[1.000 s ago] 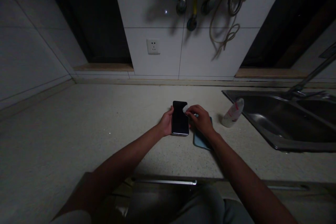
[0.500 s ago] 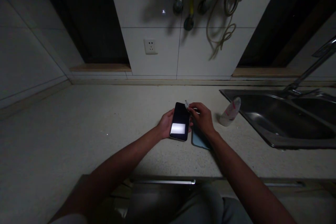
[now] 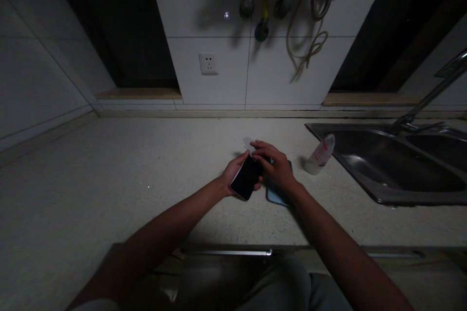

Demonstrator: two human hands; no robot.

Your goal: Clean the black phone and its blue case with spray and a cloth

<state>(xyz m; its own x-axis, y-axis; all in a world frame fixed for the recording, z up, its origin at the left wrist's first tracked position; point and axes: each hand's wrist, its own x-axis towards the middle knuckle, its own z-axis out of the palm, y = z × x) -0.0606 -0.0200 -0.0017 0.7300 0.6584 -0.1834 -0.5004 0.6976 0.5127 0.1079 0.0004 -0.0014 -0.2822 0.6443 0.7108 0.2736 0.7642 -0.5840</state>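
A dark-screened smartphone (image 3: 245,180) lies tilted in my left hand (image 3: 231,172), whose fingers wrap round it from beneath and show at its right edge. Over the phone's top end, my right hand (image 3: 276,164) has its fingers closed on a small white tissue or wipe (image 3: 249,144). The wipe sticks out beyond the top edge, and most of it is hidden by the fingers. Partly under my right wrist, a flat light-blue phone case (image 3: 277,196) with a dark rim rests on the countertop.
A whitish squeeze bottle (image 3: 320,155) with pink markings stands tilted on the countertop (image 3: 164,160), left of the steel double sink (image 3: 379,201). The faucet (image 3: 419,107) rises behind the sink. A wall socket (image 3: 208,64), pipes and a looped cord (image 3: 315,48) are on the tiled wall.
The phone has turned clockwise and its bright reflection has gone from the screen. My right hand has moved slightly left with the wipe, across the phone's top end.
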